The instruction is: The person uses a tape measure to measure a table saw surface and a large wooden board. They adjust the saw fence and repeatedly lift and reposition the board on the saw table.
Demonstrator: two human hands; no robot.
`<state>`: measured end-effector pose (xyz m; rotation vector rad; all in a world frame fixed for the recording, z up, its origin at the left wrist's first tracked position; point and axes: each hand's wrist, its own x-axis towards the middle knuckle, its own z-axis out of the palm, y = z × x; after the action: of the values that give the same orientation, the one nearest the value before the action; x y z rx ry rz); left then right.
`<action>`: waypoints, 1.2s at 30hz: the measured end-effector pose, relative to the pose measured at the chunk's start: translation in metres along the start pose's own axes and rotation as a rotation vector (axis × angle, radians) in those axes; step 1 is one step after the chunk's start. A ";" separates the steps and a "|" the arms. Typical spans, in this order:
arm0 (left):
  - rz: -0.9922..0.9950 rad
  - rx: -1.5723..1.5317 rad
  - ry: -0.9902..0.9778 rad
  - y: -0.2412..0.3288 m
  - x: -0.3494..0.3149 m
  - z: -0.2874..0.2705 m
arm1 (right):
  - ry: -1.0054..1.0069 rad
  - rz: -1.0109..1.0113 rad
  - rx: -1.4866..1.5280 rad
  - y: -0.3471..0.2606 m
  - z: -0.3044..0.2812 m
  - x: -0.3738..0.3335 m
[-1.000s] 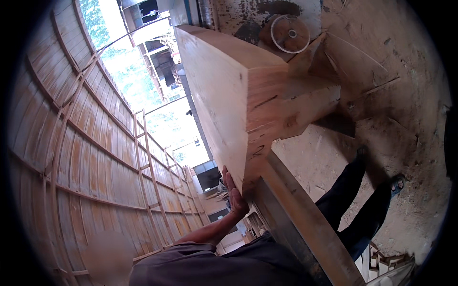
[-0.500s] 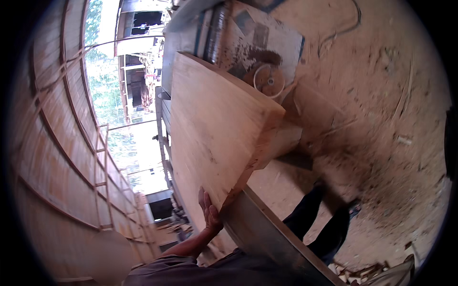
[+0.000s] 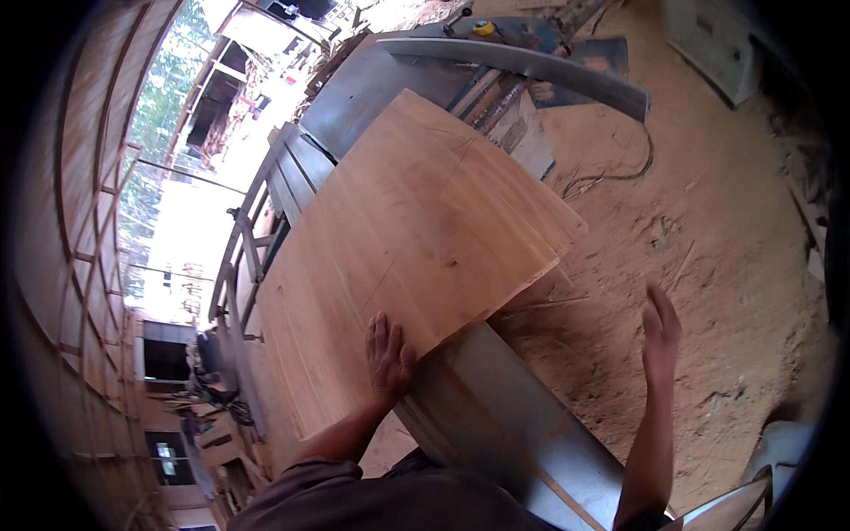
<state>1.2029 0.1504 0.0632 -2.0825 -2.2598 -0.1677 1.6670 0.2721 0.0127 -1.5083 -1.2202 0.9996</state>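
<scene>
A broad light-wood panel (image 3: 398, 239) lies over a grey metal machine table (image 3: 522, 416), and its right corner juts out past the table over the ground. My left hand (image 3: 390, 358) rests flat on the panel near its front edge, fingers stretched out and gripping nothing. Off to the right, clear of the panel, my right hand (image 3: 660, 336) is held in the air above the dirt floor. Its fingers are extended, slightly blurred, with nothing in them. The panel hides the middle of the machine.
Across the far end of the machine runs a long metal bar (image 3: 531, 66). A yellow tape measure (image 3: 483, 28) sits behind it. A dark cable (image 3: 620, 173) curls on the sandy floor (image 3: 708, 265). Slatted rails (image 3: 283, 173) stand left of the panel; scrap wood (image 3: 226, 442) is piled lower left.
The panel has gone from tilted to lying flatter, covering the wheel that showed beneath it. My right hand has come into view at the right; my left stays on the panel. The view has shifted.
</scene>
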 end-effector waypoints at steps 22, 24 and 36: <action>0.089 -0.283 0.067 -0.101 -0.134 -0.041 | 0.145 -0.044 -0.743 -0.084 0.108 -0.142; 0.046 -0.295 0.098 -0.124 -0.152 -0.036 | 0.078 0.067 -0.741 -0.111 0.116 -0.186; -1.452 -1.580 0.999 -0.385 -0.239 0.074 | 0.067 0.141 -0.609 -0.080 0.137 -0.212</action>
<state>0.8408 -0.1073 -0.0531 0.5664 -2.1429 -2.6345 1.4799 0.0925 0.0650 -2.1013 -1.4637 0.6817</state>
